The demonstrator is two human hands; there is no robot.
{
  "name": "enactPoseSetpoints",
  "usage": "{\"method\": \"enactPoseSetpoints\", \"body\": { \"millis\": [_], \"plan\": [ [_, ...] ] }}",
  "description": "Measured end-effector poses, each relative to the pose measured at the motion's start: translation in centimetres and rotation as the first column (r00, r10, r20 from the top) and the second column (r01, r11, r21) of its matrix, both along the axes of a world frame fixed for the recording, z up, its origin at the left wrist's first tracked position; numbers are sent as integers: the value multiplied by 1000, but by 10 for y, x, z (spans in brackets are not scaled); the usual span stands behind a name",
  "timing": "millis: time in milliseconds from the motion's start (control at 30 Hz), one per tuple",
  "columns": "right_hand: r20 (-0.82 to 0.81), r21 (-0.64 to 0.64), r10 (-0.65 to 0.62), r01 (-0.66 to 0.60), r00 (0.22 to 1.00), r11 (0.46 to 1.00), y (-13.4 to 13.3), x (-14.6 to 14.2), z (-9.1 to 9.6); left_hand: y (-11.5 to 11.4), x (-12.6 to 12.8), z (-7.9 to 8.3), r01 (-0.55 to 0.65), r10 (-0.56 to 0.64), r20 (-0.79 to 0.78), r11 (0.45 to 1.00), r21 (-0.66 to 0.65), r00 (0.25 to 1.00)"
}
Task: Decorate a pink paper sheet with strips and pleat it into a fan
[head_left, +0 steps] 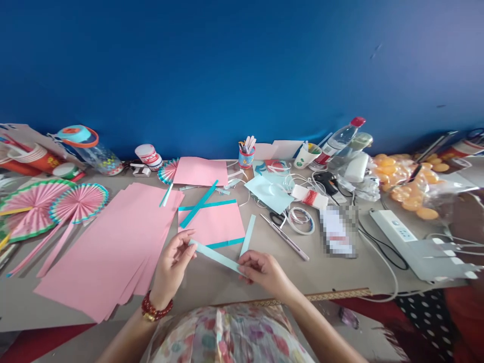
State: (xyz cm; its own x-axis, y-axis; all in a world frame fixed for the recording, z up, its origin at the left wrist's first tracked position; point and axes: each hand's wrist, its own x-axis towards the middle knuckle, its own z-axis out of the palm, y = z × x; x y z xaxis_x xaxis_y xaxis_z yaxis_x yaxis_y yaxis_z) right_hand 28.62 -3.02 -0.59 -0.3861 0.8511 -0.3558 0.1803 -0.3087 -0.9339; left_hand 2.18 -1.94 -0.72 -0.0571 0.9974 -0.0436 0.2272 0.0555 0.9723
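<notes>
Pale blue paper strip (217, 256), long and narrow, is held just above the bench (302, 277) with one end in each hand. The left hand (172, 264), with a red bead bracelet (157, 308) on its wrist, has its fingers (186, 248) pinched narrow on the farther end. The right hand (264, 271) has its fingers (246, 266) closed on the nearer end. The strip's long axis runs aslant from the left fingers, away and to the left, down to the right fingers, close to the person's body. Its whole middle is bare between them, so neither hand is nearer than the other; both are already on it.

Just beyond the fingers lies a pink rectangular paper sheet (219, 224), edged and crossed with darker teal paper bands. A second pale blue strip (248, 234) lies loose beside it, just beyond the right fingers. Left of the left fingers spreads a fanned stack of pink paper sheets (109, 247). Farther that way lie two pleated pink paper fans with green and teal rims (77, 201).

Right of the right fingers are a slim silver craft knife (289, 238), black-handled scissors (278, 218) and a roll of clear tape (302, 221). Well beyond them is a white power strip (397, 229). At the back, against the blue wall, stand a small printed pen cup (245, 157) and a clear plastic bottle with a red cap (340, 137).

The bottle carries a red label, but I can read no writing or brand on it or anywhere else from here.
</notes>
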Motion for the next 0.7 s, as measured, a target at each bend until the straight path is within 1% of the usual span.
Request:
{"method": "enactPoseSetpoints", "body": {
  "millis": [100,200,367,533,600,700],
  "plan": [
    [-27,-3,-16,16,1000,1000,1,3,-2,2,-3,-1,-14,14,3,1000,3,1000],
    [-24,3,-30,30,999,1000,2,7,-6,0,-9,-1,-27,26,-41,999,-19,999],
    [0,26,-11,11,1000,1000,2,8,-7,-8,-15,-1,-34,28,-92,997,-68,995],
    [47,47,-3,0,999,999,1,8,-9,-11,-17,-5,-27,19,-117,998,-64,993],
    [73,74,-4,-2,997,997,1,9,-10,-12,-19,-9,1,-7,-172,999,-35,985],
    [130,132,-2,-15,992,991,2,11,-11,-15,-21,-13,51,-41,-301,998,24,953]
  ]
}}
